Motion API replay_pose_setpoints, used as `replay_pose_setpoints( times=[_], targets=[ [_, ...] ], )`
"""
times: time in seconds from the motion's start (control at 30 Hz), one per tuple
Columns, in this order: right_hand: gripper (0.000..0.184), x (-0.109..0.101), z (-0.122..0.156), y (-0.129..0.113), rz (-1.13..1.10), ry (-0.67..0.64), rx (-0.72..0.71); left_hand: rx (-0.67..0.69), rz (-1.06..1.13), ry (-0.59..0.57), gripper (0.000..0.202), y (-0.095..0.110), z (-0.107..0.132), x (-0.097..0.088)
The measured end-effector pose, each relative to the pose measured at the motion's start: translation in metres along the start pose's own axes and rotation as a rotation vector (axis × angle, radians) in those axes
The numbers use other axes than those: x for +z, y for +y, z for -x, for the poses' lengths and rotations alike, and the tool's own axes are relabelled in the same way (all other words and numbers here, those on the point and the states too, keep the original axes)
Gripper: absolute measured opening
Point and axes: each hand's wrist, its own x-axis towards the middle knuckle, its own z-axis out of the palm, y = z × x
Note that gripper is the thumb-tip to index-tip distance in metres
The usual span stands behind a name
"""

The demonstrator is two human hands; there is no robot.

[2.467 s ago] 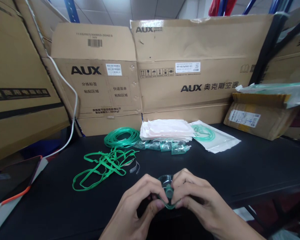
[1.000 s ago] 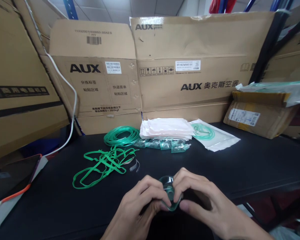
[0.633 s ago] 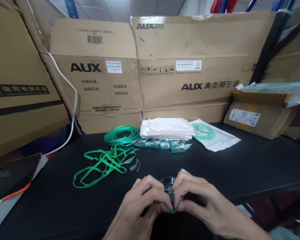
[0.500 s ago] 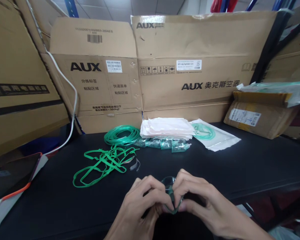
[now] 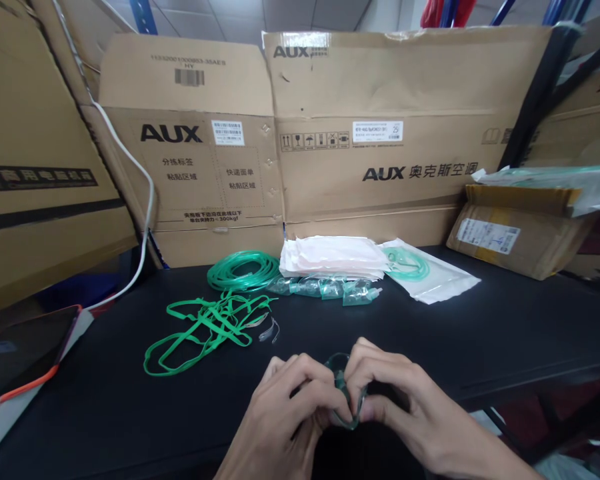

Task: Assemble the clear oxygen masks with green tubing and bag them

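Near the front of the black table, my left hand (image 5: 293, 410) and my right hand (image 5: 403, 390) pinch the near edge of a clear green oxygen mask (image 5: 338, 364) between them. Fingers of both hands are bent inward and almost meet at its rim. Much of the mask is hidden behind my fingers. Beyond my left hand lies a loose tangle of flat green elastic straps (image 5: 200, 342). Small thin metal strips (image 5: 269, 331) rest beside the straps.
Coiled green tubing (image 5: 243, 271), a stack of white pouches (image 5: 334, 257) and several clear green masks (image 5: 333, 288) lie farther back. A pouch with tubing (image 5: 430, 277) is right of them. Cardboard (image 5: 375, 87) walls the back; a carton (image 5: 510, 230) stands right, a tablet (image 5: 30, 353) left.
My left hand has shifted very slightly to the right. Both hands keep the same pinch on the mask; the things on the table have not moved.
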Motion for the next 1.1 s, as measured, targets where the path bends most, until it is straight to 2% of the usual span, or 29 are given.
replay_pose_setpoints(
  times=[0.1,0.23,0.4,0.57,0.77,0.83,0.97,1.1],
  targets=[
    [0.019,-0.002,-0.001,0.001,-0.010,-0.002,0.021,-0.015,0.065,-0.031,0.023,-0.001,-0.001,-0.001],
    [0.021,-0.002,-0.002,0.001,-0.030,-0.006,0.034,-0.027,0.141,0.013,0.013,-0.002,-0.002,0.001],
    [0.016,-0.003,-0.001,0.001,-0.060,0.010,0.030,-0.025,0.187,-0.001,0.018,-0.003,-0.003,0.000],
    [0.020,-0.007,-0.001,0.003,-0.072,0.000,0.011,-0.027,0.211,-0.012,0.012,0.002,-0.003,-0.006],
    [0.025,-0.006,-0.001,0.003,-0.070,-0.010,-0.022,0.081,0.127,-0.001,0.031,0.003,0.002,-0.005],
    [0.023,-0.004,-0.001,0.003,-0.067,0.010,-0.026,0.135,0.050,0.070,0.036,0.002,0.003,-0.001],
    [0.016,0.000,0.000,0.006,-0.044,0.038,-0.038,0.194,-0.058,0.265,0.027,0.004,0.001,0.009],
    [0.014,0.000,0.001,0.008,-0.009,0.035,-0.060,0.227,-0.163,0.334,0.023,0.007,0.001,0.016]
  ],
)
